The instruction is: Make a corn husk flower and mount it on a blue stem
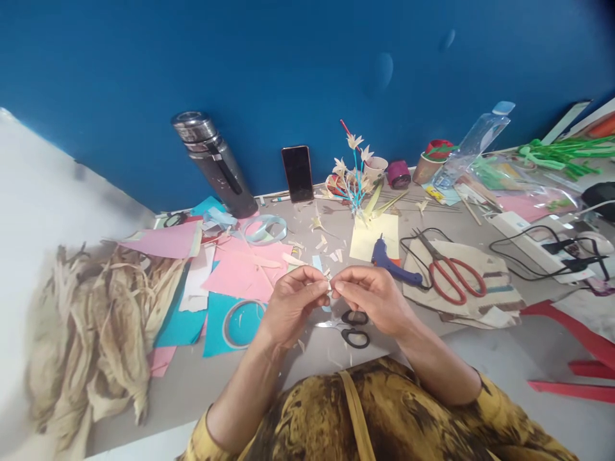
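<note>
Over the middle of the table, my left hand [302, 294] and my right hand [368, 294] meet fingertip to fingertip. Both are closed in a pinch on a tiny pale piece [329, 286], too small and too covered by fingers to name. Just below them lie black-handled scissors [354, 328], blades pointing left. A blue glue gun [391, 262] rests to the right of my right hand. Beyond, pale petalled flowers on blue stems [355, 176] stand upright, and a loose pale flower [317, 222] lies among cut scraps [321, 243].
Dried husks [103, 326] hang over the left side near pink paper [240, 266] and a tape roll [233, 326]. A dark thermos [216, 166] and a phone [298, 174] lean by the blue wall. Red-handled scissors [454, 275], a power strip [533, 243] and a plastic bottle [475, 144] are at right.
</note>
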Demonstrator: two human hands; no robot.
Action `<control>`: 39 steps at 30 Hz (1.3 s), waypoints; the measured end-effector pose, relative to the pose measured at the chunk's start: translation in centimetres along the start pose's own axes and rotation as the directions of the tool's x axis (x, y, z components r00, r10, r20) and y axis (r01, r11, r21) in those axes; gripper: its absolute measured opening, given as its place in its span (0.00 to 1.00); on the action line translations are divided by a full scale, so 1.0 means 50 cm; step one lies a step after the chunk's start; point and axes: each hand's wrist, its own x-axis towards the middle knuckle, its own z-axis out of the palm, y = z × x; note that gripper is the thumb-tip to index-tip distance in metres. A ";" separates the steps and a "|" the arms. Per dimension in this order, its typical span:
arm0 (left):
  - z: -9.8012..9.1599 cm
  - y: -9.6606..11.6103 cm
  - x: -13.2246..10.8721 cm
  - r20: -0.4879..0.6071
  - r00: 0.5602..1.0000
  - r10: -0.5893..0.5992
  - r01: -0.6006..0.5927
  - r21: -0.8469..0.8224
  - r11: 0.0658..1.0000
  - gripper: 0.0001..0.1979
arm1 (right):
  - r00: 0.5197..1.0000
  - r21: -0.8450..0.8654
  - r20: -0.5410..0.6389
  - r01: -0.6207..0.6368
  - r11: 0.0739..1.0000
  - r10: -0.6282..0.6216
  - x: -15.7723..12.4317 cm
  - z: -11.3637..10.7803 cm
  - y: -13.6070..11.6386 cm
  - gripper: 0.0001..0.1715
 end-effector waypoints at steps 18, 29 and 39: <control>0.002 0.008 -0.004 -0.003 0.999 -0.048 0.048 0.112 0.993 0.14 | 0.999 -0.088 0.030 -0.031 0.996 0.034 -0.009 0.003 -0.012 0.08; 0.003 0.008 -0.004 0.001 0.997 -0.082 0.081 0.114 0.990 0.12 | 0.998 -0.139 0.058 0.019 0.990 -0.011 -0.007 -0.003 -0.007 0.09; 0.004 0.005 -0.003 0.007 0.998 -0.058 0.056 0.116 0.992 0.12 | 0.998 -0.133 0.067 0.020 0.991 -0.012 -0.008 -0.007 -0.003 0.10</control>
